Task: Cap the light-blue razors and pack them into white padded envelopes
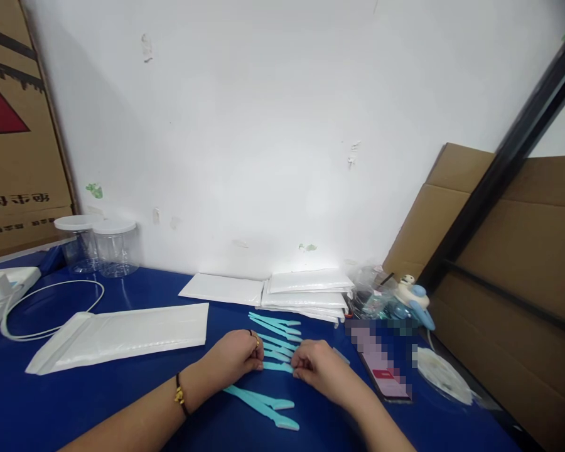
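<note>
Several slim turquoise plastic razors (275,326) lie in a loose row on the blue table (75,402). My left hand (233,356), with a ring and a dark wrist cord, has its fingers curled onto one end of a razor (279,367). My right hand (317,366) pinches the other end of that razor. Two more razors (263,405) lie just in front of my hands. A white padded mailer (122,336) lies open-ended to the left.
A stack of white mailers (306,290) sits at the wall. Two clear jars (115,248) and a white cable (51,301) are at the left. A phone (388,370), a small toy figure (412,292), plastic bags and cardboard (522,301) crowd the right.
</note>
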The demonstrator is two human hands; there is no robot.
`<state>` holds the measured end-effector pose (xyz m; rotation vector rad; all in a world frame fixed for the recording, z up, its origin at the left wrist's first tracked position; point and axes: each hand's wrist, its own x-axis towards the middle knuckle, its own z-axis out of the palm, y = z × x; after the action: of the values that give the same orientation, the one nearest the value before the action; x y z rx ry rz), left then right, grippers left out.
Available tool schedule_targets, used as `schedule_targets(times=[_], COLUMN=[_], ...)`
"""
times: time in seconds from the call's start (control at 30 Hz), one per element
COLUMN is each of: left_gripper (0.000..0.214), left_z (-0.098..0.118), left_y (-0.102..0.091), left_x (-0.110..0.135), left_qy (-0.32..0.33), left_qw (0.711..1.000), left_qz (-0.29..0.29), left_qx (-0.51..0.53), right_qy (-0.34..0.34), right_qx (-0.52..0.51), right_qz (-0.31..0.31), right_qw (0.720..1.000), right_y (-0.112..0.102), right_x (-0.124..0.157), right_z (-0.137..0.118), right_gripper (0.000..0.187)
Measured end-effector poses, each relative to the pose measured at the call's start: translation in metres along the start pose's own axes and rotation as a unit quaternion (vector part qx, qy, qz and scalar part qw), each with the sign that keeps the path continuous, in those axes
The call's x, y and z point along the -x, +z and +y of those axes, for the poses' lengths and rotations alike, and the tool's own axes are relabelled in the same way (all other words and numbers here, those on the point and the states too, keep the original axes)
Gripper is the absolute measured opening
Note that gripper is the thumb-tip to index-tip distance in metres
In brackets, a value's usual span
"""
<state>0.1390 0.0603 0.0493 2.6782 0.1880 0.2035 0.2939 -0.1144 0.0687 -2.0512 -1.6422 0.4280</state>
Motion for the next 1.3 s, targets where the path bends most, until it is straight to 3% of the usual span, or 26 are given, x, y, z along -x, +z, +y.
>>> schedule_targets(times=[0.1,0.23,0.3,0.37,0.43,0.5,0.6,0.87,1.0,1.13,1.3], left_gripper=[0.01,0.015,0.016,0.013,0.015,0.022,0.03,0.017,0.021,0.01,0.006], left_z=[-0.003,-0.001,0.004,0.01,0.016,0.02,0.023,0.023,0.024,0.024,0.025], left_y=[0.0,-0.008,-0.015,-0.022,-0.026,-0.026,-0.025,-0.025,-0.026,-0.027,-0.028], left_x=[-0.001,0.004,0.01,0.016,0.021,0.023,0.024,0.023,0.023,0.023,0.022], left_qy=[0.009,0.018,0.011,0.005,0.005,0.009,0.025,0.018,0.023,0.023,0.024], left_qw=[0.999,0.998,0.999,0.998,0.993,0.991,0.993,0.991,0.992,0.991,0.992], left_qz=[0.011,0.052,0.031,-0.029,-0.085,-0.106,-0.097,-0.11,-0.107,-0.116,-0.111], left_qx=[-0.028,-0.034,0.007,0.056,0.085,0.087,0.065,0.075,0.057,0.059,0.056], right_qy=[-0.004,0.027,0.046,0.047,0.042,0.043,0.047,0.049,0.065,0.048,0.03], right_qx=[0.004,0.046,0.07,0.08,0.082,0.089,0.103,0.004,-0.008,0.007,-0.001], right_qz=[0.03,0.126,0.128,0.096,0.06,0.039,0.02,-0.041,-0.016,0.007,-0.008], right_qw=[1.0,0.991,0.988,0.991,0.994,0.994,0.993,0.998,0.998,0.999,1.0], right_y=[-0.007,-0.04,-0.054,-0.06,-0.058,-0.05,-0.039,-0.029,-0.029,-0.026,-0.021], right_x=[-0.001,0.01,0.017,0.02,0.02,0.017,0.013,0.013,0.013,0.011,0.008], right_z=[0.006,0.033,0.047,0.055,0.056,0.051,0.042,0.032,0.035,0.034,0.031], right_gripper=[0.01,0.016,0.019,0.025,0.033,0.035,0.027,0.015,0.011,0.013,0.007])
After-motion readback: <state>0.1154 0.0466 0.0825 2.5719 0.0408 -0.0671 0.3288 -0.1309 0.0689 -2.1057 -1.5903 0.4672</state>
